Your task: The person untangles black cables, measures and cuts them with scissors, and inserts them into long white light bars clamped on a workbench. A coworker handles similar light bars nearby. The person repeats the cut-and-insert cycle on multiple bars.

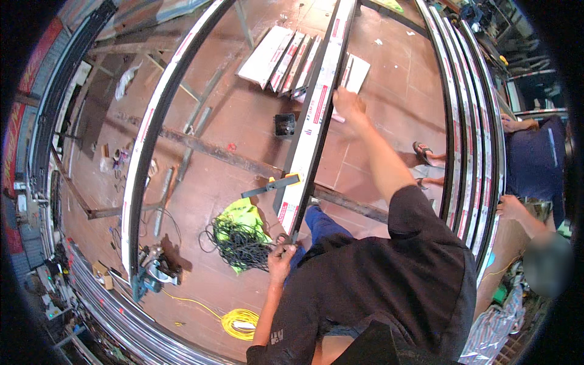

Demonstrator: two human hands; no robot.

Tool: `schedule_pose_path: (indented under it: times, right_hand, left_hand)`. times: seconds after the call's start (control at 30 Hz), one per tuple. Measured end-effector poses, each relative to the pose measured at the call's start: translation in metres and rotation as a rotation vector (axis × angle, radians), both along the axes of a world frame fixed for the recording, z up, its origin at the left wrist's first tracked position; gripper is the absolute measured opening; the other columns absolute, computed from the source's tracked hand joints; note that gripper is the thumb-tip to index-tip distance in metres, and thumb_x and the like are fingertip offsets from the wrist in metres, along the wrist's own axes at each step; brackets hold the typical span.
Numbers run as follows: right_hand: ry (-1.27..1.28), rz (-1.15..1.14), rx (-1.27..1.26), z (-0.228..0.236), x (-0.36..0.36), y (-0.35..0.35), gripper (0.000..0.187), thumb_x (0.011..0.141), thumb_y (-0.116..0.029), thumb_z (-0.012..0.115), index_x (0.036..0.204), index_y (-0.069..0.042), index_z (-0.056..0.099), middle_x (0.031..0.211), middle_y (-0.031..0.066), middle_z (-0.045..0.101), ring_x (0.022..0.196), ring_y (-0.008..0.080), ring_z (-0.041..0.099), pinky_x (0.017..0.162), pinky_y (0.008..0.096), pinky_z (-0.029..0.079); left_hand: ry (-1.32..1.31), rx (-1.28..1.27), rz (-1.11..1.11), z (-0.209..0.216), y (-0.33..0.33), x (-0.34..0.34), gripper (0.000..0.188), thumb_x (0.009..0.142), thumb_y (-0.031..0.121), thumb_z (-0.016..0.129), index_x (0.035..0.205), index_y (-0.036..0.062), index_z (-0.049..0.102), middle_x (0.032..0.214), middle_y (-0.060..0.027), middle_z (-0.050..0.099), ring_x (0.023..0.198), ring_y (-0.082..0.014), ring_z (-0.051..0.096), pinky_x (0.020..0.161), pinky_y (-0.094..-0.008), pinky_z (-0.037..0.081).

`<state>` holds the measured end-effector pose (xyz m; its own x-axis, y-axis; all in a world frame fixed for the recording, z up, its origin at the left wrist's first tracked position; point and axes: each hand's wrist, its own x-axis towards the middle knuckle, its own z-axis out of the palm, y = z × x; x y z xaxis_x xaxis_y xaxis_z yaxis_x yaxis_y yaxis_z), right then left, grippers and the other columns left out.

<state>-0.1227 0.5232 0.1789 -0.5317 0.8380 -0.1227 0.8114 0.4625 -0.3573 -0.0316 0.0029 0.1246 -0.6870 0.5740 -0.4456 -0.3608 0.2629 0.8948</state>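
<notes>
A long metal profile [316, 103] with white printed film and dark sides runs away from me, resting across a rusty metal bar. My right hand [348, 104] is closed at its right edge, far along it; what is in the fingers is too small to make out. At the near end, my left hand [280, 258] is closed by the profile's corner, with its grip partly hidden. Beside that hand, a tangled heap of thin black strip [237, 240] lies on bright yellow-green cloth [246, 213]. A yellow and black hand tool [286, 182] lies across the profile.
Another film-covered profile [141, 140] stands left, several more [471, 121] right, where a co-worker's hand [512, 208] touches them. A rusty bar [243, 159] crosses below. On the floor are cut profiles [267, 55], a black box [284, 125], a blue power tool [152, 277] and a yellow cable coil [239, 322].
</notes>
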Motion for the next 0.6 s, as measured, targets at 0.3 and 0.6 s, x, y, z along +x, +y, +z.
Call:
schedule_pose_path:
  times: [0.3,0.6]
  right_hand:
    - [0.077,0.095,-0.317,0.026,0.096,-0.226,0.030,0.095,-0.030,0.054,0.101,-0.002,0.063,0.088,0.0267,0.070,0.086,0.0472,0.068,0.077,0.0577,0.053]
    - [0.105,0.065,-0.078,0.006,0.087,-0.223,0.033,0.096,-0.030,0.048,0.099,-0.001,0.063,0.090,0.0253,0.072,0.085,0.0437,0.071,0.077,0.0558,0.055]
  left_hand:
    - [-0.207,-0.169,0.047,-0.033,-0.159,0.036,0.014,0.092,0.010,0.072,0.096,-0.0027,0.072,0.086,-0.0032,0.069,0.077,-0.0117,0.060,0.071,-0.0276,0.049]
    - [-0.343,0.009,0.072,0.008,-0.194,0.038,0.022,0.097,0.019,0.068,0.090,-0.0014,0.073,0.073,0.0000,0.064,0.062,-0.0087,0.052,0.060,-0.0238,0.039]
